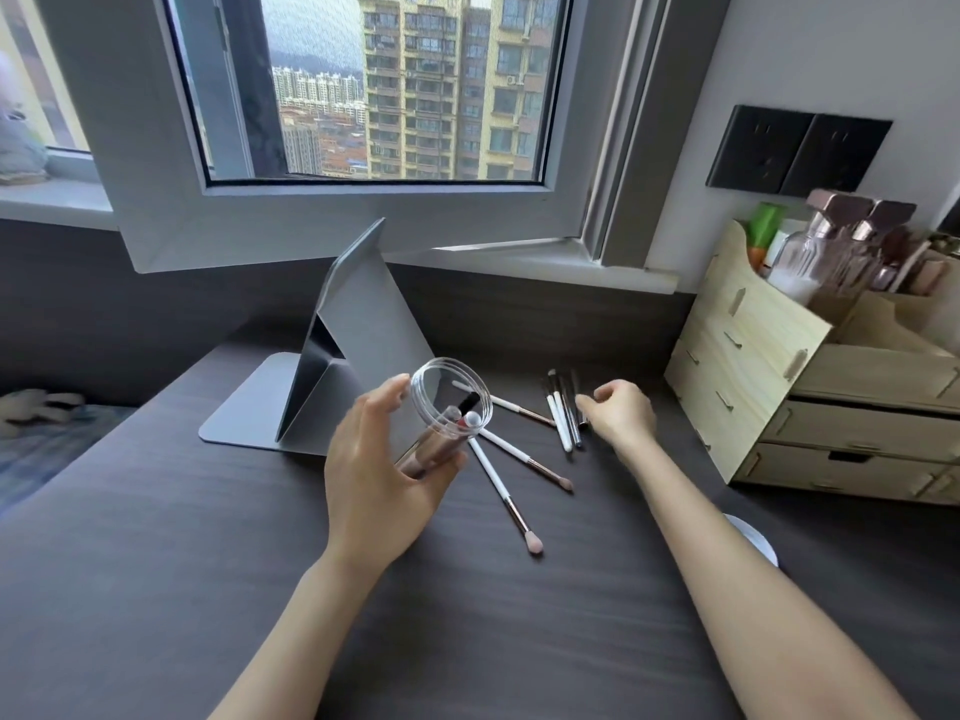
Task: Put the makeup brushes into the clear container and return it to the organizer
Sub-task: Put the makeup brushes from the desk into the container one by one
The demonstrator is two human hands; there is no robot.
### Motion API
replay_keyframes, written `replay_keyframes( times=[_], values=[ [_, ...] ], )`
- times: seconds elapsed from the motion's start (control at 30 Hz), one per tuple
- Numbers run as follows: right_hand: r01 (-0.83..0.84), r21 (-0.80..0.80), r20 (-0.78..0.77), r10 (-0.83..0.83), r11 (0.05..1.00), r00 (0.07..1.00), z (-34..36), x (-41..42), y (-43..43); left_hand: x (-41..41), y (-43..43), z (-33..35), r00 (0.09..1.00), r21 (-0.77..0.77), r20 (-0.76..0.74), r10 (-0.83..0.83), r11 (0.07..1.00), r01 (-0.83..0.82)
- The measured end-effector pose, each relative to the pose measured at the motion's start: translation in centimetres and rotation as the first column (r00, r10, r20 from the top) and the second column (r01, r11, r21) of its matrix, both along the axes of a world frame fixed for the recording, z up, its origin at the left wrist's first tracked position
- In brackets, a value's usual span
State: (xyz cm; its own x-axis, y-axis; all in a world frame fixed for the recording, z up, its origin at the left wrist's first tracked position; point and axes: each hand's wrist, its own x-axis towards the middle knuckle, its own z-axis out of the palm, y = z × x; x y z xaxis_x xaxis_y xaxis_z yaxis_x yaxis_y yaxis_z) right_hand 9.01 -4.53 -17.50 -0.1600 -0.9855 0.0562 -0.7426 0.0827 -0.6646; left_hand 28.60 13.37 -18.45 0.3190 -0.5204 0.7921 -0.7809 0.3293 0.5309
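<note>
My left hand [382, 470] grips the clear container [448, 402], lifted off the desk and tilted with its round mouth toward me; a few brush handles show inside it. Several white-handled makeup brushes lie loose on the dark desk: a small bunch [563, 415] under my right hand and two longer ones [506, 493] fanned out below the container. My right hand [621, 413] hovers over the bunch, fingers curled and apart, holding nothing. The wooden organizer [769, 366] stands at the right.
A folding silver mirror [332, 356] stands on its base just left of the container. The organizer's top holds bottles [831, 241] and a green tube. A white round object [753, 537] lies by my right forearm. The window sill runs along the back.
</note>
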Motion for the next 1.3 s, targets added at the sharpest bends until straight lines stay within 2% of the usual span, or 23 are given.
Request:
replay_keyframes(
  times=[0.2,0.3,0.33,0.4,0.43,0.5,0.57,0.6,0.67,0.73,0.8,0.9,0.97,1.07,1.17,1.23,1.27,1.3],
  values=[
    [0.024,0.084,-0.22,-0.005,0.996,0.975,-0.3,0.8,-1.2,-0.1,0.0,0.0,1.0,0.03,0.012,-0.02,0.999,0.02],
    [0.019,0.095,-0.241,0.004,0.995,0.971,-0.1,0.1,-0.8,-0.1,0.0,0.0,1.0,0.029,0.023,-0.016,0.999,0.015],
    [0.022,0.092,-0.175,-0.005,0.995,0.985,0.2,-0.3,-0.5,-0.1,0.0,0.0,1.0,0.028,0.023,-0.011,1.0,0.01],
    [-0.034,0.05,0.11,0.028,0.998,0.994,1.1,-1.0,0.7,-0.1,0.1,0.1,1.0,0.022,0.015,-0.006,1.0,0.006],
    [-0.099,0.004,0.242,0.095,0.995,0.966,1.9,-1.4,1.7,-0.1,0.1,0.1,1.0,0.018,0.01,-0.006,1.0,0.005],
    [-0.273,-0.097,0.425,0.288,0.957,0.858,3.9,-2.1,4.5,-0.1,0.1,0.2,1.0,0.012,0.005,-0.002,1.0,0.002],
    [-0.455,-0.144,0.522,0.458,0.879,0.72,6.3,-3.0,8.0,-0.1,0.1,0.3,1.0,0.008,-0.001,-0.01,1.0,0.01],
    [-0.532,-0.153,0.512,0.527,0.833,0.678,7.3,-3.4,9.6,-0.1,0.1,0.3,1.0,0.007,-0.003,-0.015,1.0,0.015],
    [-0.612,-0.164,0.374,0.623,0.773,0.687,9.1,-3.6,12.3,-0.2,0.2,0.2,1.0,0.009,0.0,-0.023,1.0,0.023],
    [-0.635,-0.25,0.194,0.68,0.731,0.707,10.0,-2.9,14.2,-0.2,0.3,0.2,0.999,0.012,0.032,-0.035,0.999,0.035],
    [-0.631,-0.361,0.096,0.7,0.687,0.707,10.2,-1.5,15.1,-0.3,0.5,0.3,0.994,0.005,0.099,-0.041,0.999,0.041],
    [-0.609,-0.473,0.046,0.707,0.637,0.705,8.5,1.1,15.8,-0.5,0.6,0.2,0.98,-0.028,0.192,-0.043,0.998,0.049],
    [-0.569,-0.569,-0.018,0.683,0.594,0.73,7.0,2.6,16.0,-0.6,0.6,0.1,0.982,-0.04,0.184,-0.047,0.998,0.056],
    [-0.548,-0.713,-0.207,0.615,0.438,0.761,4.7,4.1,15.6,-0.6,0.6,0.1,0.991,-0.036,0.119,-0.06,0.997,0.064],
    [-0.583,-0.746,-0.347,0.558,0.323,0.754,3.8,4.3,15.0,-0.3,0.6,0.1,0.994,-0.013,0.096,-0.061,0.998,0.062],
    [-0.634,-0.706,-0.369,0.6,0.316,0.71,3.6,4.0,14.8,-0.1,0.5,0.0,0.994,-0.005,0.085,-0.062,0.998,0.063],
    [-0.64,-0.689,-0.306,0.663,0.34,0.683,3.8,3.7,14.9,-0.1,0.5,0.0,0.995,-0.006,0.08,-0.061,0.998,0.061],
    [-0.617,-0.682,-0.179,0.728,0.393,0.661,4.0,3.3,14.9,-0.1,0.5,0.0,0.996,-0.009,0.069,-0.058,0.998,0.059]
  ],
)
